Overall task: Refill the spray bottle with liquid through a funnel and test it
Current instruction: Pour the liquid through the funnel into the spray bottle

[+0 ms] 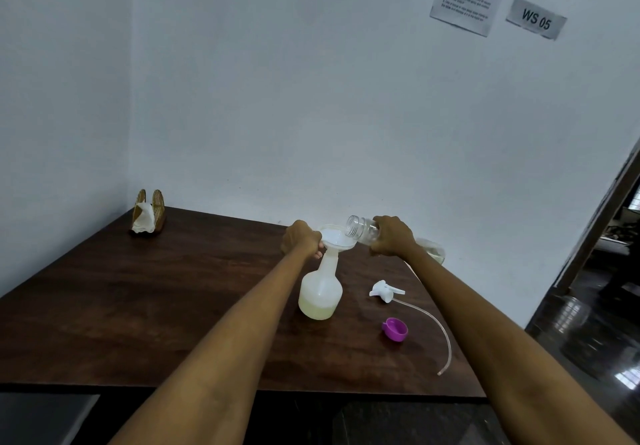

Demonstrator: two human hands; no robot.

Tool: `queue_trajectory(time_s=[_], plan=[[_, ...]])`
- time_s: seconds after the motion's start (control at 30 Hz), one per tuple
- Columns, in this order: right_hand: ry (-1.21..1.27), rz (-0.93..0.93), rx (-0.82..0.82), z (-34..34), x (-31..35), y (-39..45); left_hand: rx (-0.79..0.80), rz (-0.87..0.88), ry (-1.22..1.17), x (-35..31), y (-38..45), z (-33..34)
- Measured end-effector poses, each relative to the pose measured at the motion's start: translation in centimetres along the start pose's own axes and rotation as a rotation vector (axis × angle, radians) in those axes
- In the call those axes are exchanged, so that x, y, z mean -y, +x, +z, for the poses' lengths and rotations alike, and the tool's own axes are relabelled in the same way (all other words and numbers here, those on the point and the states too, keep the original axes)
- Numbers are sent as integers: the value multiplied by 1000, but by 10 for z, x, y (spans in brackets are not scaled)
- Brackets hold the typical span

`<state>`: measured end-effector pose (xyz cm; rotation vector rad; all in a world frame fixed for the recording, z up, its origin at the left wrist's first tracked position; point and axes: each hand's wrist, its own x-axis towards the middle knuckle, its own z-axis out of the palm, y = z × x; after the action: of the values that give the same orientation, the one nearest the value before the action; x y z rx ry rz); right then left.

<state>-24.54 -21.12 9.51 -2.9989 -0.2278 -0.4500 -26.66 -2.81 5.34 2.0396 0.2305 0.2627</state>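
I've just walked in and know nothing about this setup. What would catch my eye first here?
Two bare arms reach to the middle of the dark wooden table: the right hand tips a clear bottle over a white funnel, which the left hand steadies in a spray bottle holding a little pale liquid. To the right lie the removed spray head and a bright purple cap.

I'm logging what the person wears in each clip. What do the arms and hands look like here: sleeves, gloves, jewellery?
Both arms are bare from as far up as the head view shows down to the wrists; no sleeve shows. The left hand and the right hand are bare too, with no gloves. No watch, bracelet or ring can be seen, though the fingers are partly hidden.
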Motion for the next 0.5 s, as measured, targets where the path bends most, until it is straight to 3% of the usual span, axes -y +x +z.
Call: queue_trajectory(time_s=[0.5], plan=[[-50,-35,-35,2,-1,0,-4,3,10,-1,-1,-1]])
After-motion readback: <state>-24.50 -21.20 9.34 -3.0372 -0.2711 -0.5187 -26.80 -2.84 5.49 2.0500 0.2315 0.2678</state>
